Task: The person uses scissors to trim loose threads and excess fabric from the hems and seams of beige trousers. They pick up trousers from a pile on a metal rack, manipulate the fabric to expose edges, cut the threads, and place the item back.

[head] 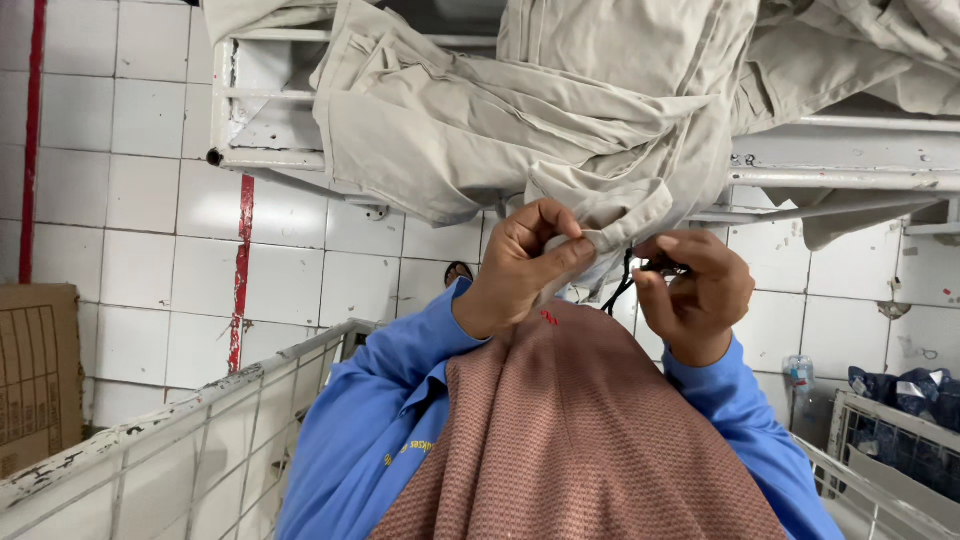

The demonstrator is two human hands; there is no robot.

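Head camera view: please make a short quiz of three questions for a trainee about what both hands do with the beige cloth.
1. True or false: the left hand pinches an edge of the beige garment between thumb and fingers.
2. What does the right hand hold? A) a cardboard box B) a small dark tool with a black cord hanging from it C) a plastic bottle
3. Fill in: the garment is draped over a white metal ____.

Key: 1 true. 2 B; the tool is too small to tell its kind. 3 rack.
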